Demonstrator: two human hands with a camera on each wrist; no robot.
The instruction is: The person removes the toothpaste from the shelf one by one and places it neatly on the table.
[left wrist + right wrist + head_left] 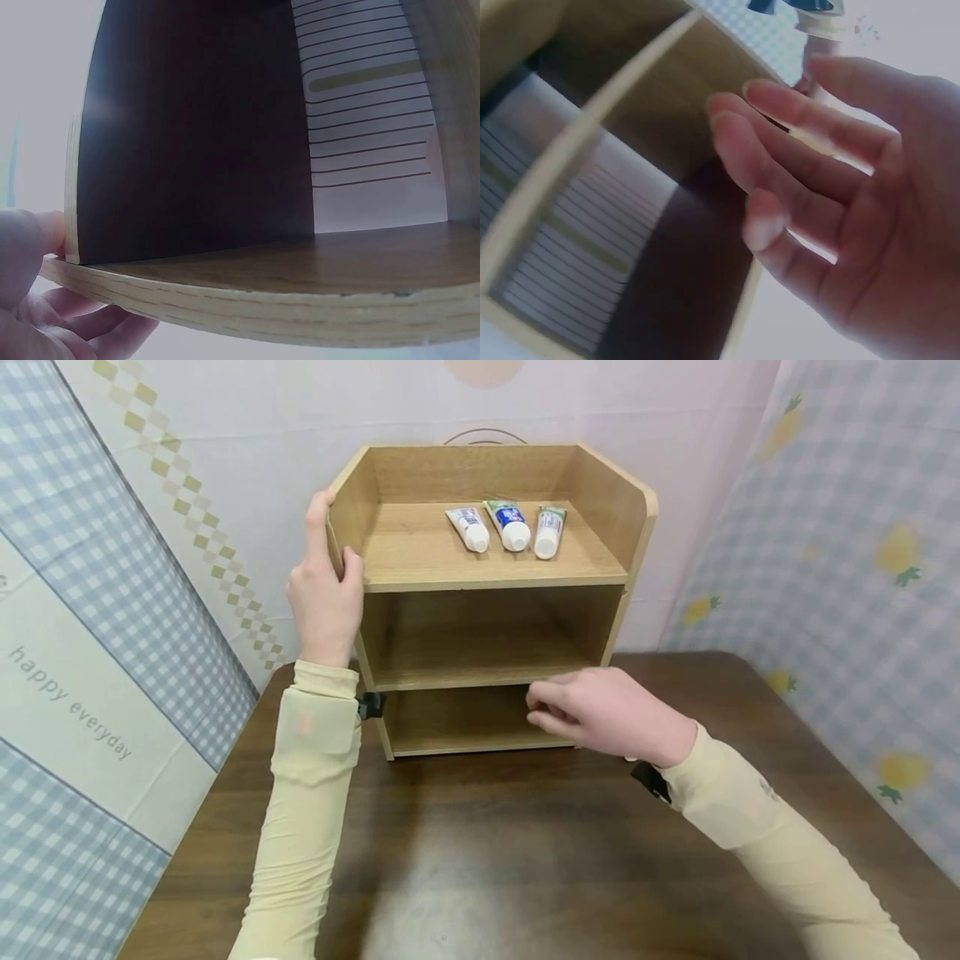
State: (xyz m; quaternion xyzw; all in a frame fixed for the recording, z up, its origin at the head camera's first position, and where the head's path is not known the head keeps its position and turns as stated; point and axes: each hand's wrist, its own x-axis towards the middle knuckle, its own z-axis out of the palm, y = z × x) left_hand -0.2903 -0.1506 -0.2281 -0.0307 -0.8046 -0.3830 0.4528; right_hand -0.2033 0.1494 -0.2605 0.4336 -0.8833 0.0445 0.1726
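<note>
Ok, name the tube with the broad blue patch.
The middle tube; the left tube and right tube look paler, with no such patch.

The shelf unit (487, 584), shared by all three views, is faced forward and down across the worktop (487, 860) from the head; its compartments (483, 643) are shown close in both wrist views, the right steeply tilted.

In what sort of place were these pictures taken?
Probably an indoor corner set off for tabletop work: printed cloth hangings behind and beside a brown table bearing a wooden shelf unit.
</note>
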